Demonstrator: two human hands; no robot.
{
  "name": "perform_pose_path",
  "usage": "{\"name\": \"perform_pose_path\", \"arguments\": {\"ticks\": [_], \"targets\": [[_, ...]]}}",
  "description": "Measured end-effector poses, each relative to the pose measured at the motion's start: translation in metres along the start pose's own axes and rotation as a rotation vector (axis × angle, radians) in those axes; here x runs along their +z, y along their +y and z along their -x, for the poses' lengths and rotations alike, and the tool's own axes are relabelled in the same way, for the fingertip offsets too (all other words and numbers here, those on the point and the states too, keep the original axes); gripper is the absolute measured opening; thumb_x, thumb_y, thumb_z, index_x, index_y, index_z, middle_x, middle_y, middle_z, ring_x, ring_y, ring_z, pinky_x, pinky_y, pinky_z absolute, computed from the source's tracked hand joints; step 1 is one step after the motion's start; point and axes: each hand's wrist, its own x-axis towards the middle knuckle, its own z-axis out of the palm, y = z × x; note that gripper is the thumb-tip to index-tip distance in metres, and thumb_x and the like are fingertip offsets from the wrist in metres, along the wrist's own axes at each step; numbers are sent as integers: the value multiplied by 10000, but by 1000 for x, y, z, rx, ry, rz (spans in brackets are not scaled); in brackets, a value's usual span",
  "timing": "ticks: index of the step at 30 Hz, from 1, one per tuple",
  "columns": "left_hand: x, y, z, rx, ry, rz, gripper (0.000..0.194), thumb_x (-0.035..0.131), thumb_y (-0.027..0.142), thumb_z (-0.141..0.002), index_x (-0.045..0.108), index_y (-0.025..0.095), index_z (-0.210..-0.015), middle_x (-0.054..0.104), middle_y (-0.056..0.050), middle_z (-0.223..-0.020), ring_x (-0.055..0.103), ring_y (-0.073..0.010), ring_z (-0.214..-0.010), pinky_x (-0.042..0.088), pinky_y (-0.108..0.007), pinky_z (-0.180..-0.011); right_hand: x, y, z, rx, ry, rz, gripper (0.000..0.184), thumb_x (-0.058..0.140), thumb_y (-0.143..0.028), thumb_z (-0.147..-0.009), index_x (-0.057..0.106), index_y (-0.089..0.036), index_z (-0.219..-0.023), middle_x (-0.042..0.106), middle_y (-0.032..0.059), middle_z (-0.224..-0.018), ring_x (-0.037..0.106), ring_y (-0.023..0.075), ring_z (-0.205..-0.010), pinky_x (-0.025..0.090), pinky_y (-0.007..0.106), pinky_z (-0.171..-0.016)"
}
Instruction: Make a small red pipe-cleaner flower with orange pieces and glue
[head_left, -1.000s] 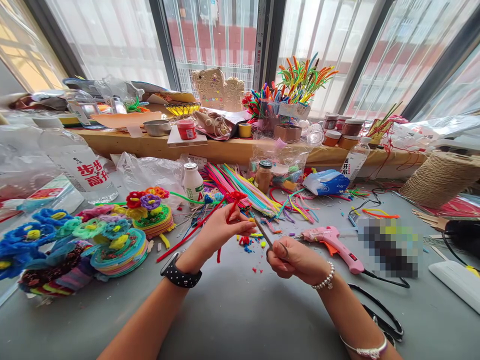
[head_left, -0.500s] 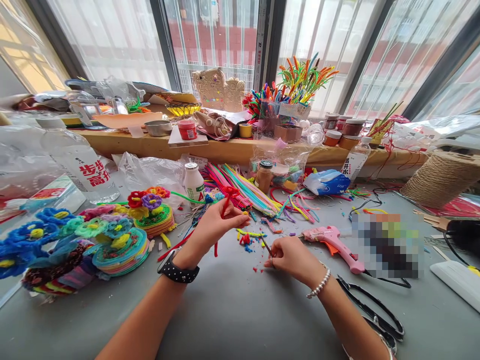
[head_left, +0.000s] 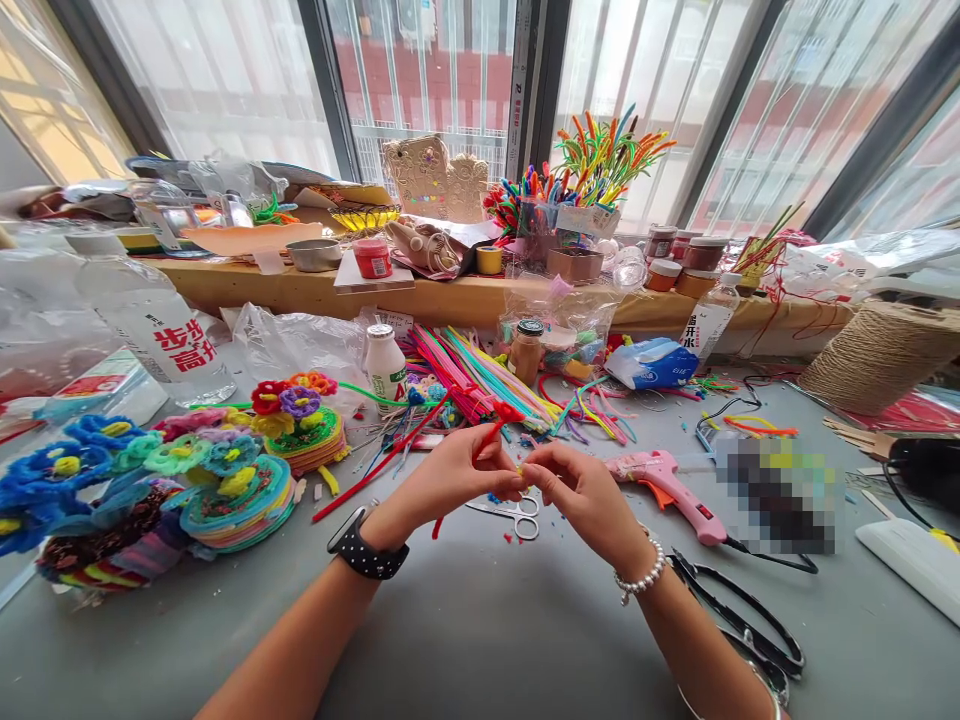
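My left hand [head_left: 457,475] is closed around a red pipe cleaner [head_left: 508,411], whose curled top shows above the fingers and whose tail hangs below the palm. Thumb and fingertips of that hand meet those of my right hand [head_left: 581,485], which is pinched. A tiny yellow bit [head_left: 519,470] shows between the two sets of fingertips, mostly hidden. Small silver scissors [head_left: 523,518] lie on the grey table [head_left: 480,630] just under the hands, their blades partly covered by my left hand.
Pipe-cleaner flowers [head_left: 232,460] on round bases stand at left. Behind the hands lie a bundle of coloured pipe cleaners [head_left: 480,375], a white bottle [head_left: 386,365] and a brown jar [head_left: 526,352]. At right are a pink glue gun [head_left: 667,485], black-handled pliers [head_left: 750,625] and a twine spool [head_left: 877,350].
My right hand has put the scissors down on the table and come over to my left fingertips. My left hand still holds the red pipe cleaner and has shifted slightly right.
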Motion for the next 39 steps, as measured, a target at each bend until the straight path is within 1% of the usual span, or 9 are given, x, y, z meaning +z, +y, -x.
{"name": "perform_pose_path", "arguments": {"ticks": [5, 11, 13, 16, 20, 26, 32, 36, 39], "targets": [[4, -2, 0, -4, 3, -26, 204, 602, 242, -640, 411, 170, -643, 601, 13, -627, 581, -137, -607, 470, -273, -577, 0, 2, -1, 0, 46, 71, 221, 471, -356, -778, 520, -158, -694, 522, 10, -618, 430, 103, -526, 338, 211, -477], [8, -7, -3, 109, 101, -49, 251, 614, 217, -636, 372, 185, -695, 606, 4, -691, 599, -154, -670, 482, -270, -591, 3, 3, -1, 9, 134, 102, 233, 450, -346, -791, 517, -154, -677, 514, 4, -586, 419, 97, -494, 326, 203, -454], [10, -8, -4, 138, 123, -65, 225, 597, 205, -652, 378, 183, -698, 597, 8, -701, 603, -150, -672, 490, -278, -618, 5, 3, 0, -2, 204, 128, 230, 440, -328, -799, 525, -153, -676, 522, 5, -588, 431, 101, -503, 330, 205, -468], [13, -11, -5, 201, 173, -126, 174, 567, 204, -682, 402, 183, -735, 597, 3, -748, 606, -147, -705, 493, -287, -666, 7, 4, -1, -10, 240, 141, 224, 447, -318, -796, 537, -152, -676, 527, 2, -579, 445, 105, -500, 332, 204, -467], [15, -14, -5, 236, 216, -230, 136, 534, 227, -710, 404, 188, -717, 608, -8, -764, 599, -144, -699, 492, -279, -652, 8, 5, -1, -27, 255, 166, 215, 452, -308, -795, 552, -151, -687, 528, 0, -577, 457, 108, -499, 338, 201, -468], [17, -14, -6, 263, 242, -269, 138, 543, 212, -700, 412, 194, -736, 615, -8, -793, 601, -132, -702, 492, -250, -650, 8, 4, -2, -32, 277, 168, 193, 469, -288, -785, 554, -147, -685, 537, 2, -582, 473, 109, -504, 351, 198, -473], [22, -11, -5, 302, 350, -352, 89, 510, 214, -731, 427, 195, -753, 637, -8, -779, 605, -127, -703, 478, -244, -658, 5, 3, -1, -41, 299, 152, 222, 445, -306, -798, 558, -148, -690, 537, 8, -593, 470, 109, -510, 355, 206, -475], [21, -11, -5, 280, 369, -440, 89, 492, 233, -744, 414, 194, -725, 641, -15, -769, 598, -134, -681, 471, -254, -637, 2, 1, 0, -40, 240, 96, 215, 470, -333, -780, 568, -146, -742, 573, 25, -650, 494, 115, -542, 387, 211, -494], [20, -11, -5, 280, 364, -457, 87, 481, 228, -751, 404, 196, -725, 639, -8, -760, 592, -129, -664, 467, -252, -629, 1, 0, 1, -17, 201, 56, 206, 494, -331, -762, 573, -142, -773, 596, 37, -685, 513, 120, -555, 406, 214, -498]]}}
